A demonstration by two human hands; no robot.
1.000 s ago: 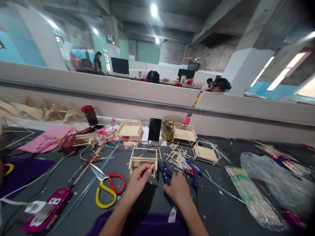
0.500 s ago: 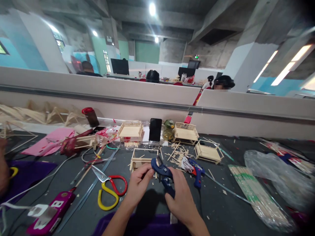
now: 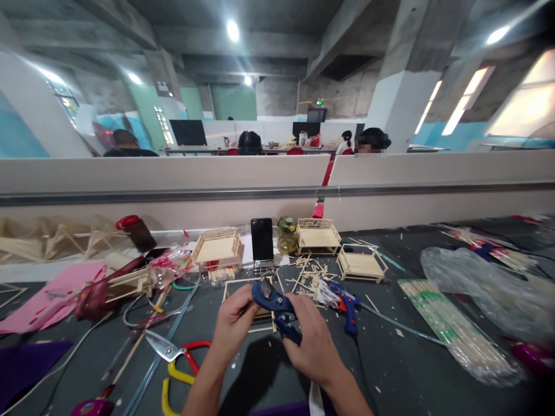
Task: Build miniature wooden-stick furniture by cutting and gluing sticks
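My right hand (image 3: 313, 338) is wrapped around a blue-handled hand cutter (image 3: 271, 299), held up off the table with its head toward the left. Close against that head, my left hand (image 3: 234, 318) is pinched shut; the thin wooden stick seen between its fingers earlier is now mostly hidden. Behind and below the hands stands a small wooden stick frame (image 3: 262, 330), largely covered by them. A pile of short cut sticks (image 3: 312, 277) lies beyond the cutter. To its right rests a blue glue gun (image 3: 349, 309).
Finished-looking stick models (image 3: 318, 236) stand at the back beside a phone (image 3: 262, 240) on a stand and a green bottle (image 3: 287, 236). Red-and-yellow scissors (image 3: 162, 346) lie left of my forearm. Bagged wooden sticks (image 3: 455, 329) lie at right. A low partition (image 3: 173, 173) runs behind.
My right hand has picked the blue cutter up from the table and brought it to my left fingers. The view has turned slightly, shifting the left-side things toward the edge.
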